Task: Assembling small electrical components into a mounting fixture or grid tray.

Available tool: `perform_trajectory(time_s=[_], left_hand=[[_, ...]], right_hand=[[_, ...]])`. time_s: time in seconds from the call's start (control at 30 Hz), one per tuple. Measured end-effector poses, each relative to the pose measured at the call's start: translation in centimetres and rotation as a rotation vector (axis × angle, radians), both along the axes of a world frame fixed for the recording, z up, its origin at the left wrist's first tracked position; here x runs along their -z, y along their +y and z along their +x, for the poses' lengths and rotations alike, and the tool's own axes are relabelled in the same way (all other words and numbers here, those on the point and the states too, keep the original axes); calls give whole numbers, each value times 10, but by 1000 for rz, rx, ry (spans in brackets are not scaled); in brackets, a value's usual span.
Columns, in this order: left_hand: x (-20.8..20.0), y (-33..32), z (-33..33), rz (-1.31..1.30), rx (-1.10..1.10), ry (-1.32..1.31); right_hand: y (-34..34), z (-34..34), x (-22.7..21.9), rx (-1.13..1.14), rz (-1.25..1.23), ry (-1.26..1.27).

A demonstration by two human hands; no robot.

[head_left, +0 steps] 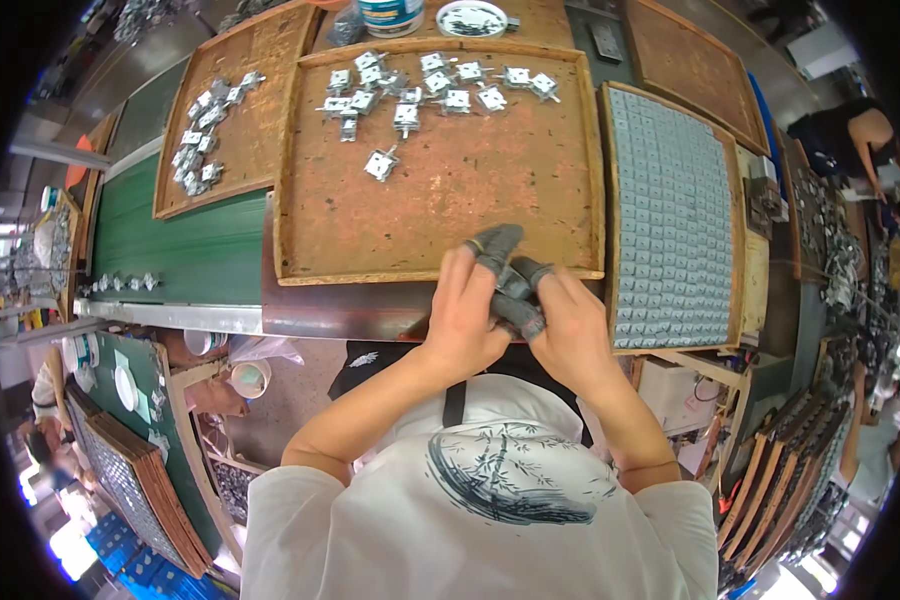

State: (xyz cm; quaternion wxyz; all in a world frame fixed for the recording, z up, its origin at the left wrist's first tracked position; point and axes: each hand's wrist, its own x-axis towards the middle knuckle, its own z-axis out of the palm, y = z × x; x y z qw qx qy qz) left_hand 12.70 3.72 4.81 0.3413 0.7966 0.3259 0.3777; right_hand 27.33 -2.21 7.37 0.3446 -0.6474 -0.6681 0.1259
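Note:
My left hand [469, 305] and my right hand [572, 318] meet over the front edge of a wooden tray [450, 210]. Dark covers sleeve several of my fingertips. The fingers of both hands are drawn together in a pinch, and whatever sits between them is hidden by the fingers and some blur. Inside the tray, farther from me, lie several small silvery metal parts with pale square faces and short stems. The nearest metal part [380, 165] lies apart from the group.
To the right, a shallow tray [670, 220] holds rows of small grey square pieces. At the left, another wooden tray [255, 150] with metal parts rests over a green belt [170, 250]. A tub [390, 16] and a white dish [472, 18] stand at the back.

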Motion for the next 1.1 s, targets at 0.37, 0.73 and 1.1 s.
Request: perform_trajectory(time_s=[0.37, 0.73, 1.1], left_hand=[[6, 10, -14, 27, 201, -47], [66, 54, -80, 203, -144, 311], [79, 76, -78, -46, -366, 238]], right_hand=[[13, 11, 11, -152, -378, 457], [5, 48, 75, 15, -64, -348], [6, 46, 126, 12, 3, -196]])
